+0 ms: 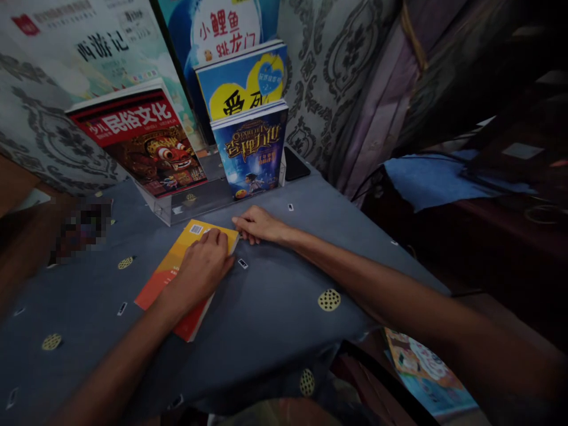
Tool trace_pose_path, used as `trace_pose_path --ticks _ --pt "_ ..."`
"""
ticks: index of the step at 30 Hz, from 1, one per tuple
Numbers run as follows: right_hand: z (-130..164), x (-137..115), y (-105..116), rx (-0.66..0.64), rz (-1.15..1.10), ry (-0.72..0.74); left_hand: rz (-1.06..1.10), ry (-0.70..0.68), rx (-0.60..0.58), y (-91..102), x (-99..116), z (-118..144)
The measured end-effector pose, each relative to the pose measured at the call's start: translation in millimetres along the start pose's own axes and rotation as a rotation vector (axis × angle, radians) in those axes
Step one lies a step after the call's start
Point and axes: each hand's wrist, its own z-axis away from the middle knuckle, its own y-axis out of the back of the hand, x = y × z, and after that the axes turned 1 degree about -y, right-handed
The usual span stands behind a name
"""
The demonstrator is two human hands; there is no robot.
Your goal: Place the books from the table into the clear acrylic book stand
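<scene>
A book (166,272) with a yellow-to-red cover and a barcode lies flat on the cloth-covered table. My left hand (206,260) rests on its upper part, fingers bent and together over the cover, thumb by the right edge. My right hand (260,225) is at the top right corner, its fingers curled in and thumb pressed to the index finger. Whatever those fingers pinch, if anything, is hidden. Just beyond the hands, a clear acrylic stand (164,210) holds a red-topped magazine (151,148) and a dark blue book (254,157).
Behind stand a yellow-and-blue book (244,83), a blue picture book (177,12) and a large pale green book (93,53). A dark phone-like slab (296,168) lies right of the stand. At left is a pixelated patch (84,228). Colourful books (428,373) lie below the table's right edge.
</scene>
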Motion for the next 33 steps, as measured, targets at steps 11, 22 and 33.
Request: trace_pose_path --ticks 11,22,33 --pt "10 -3 -1 0.186 0.135 0.267 -0.031 -0.01 0.117 -8.1 1 9" --pt "15 -4 -3 0.259 0.105 0.5 -0.027 0.004 0.033 -1.1 1 7" --pt "15 -3 -3 0.279 0.091 0.52 0.013 -0.01 0.022 6.5 -5 4"
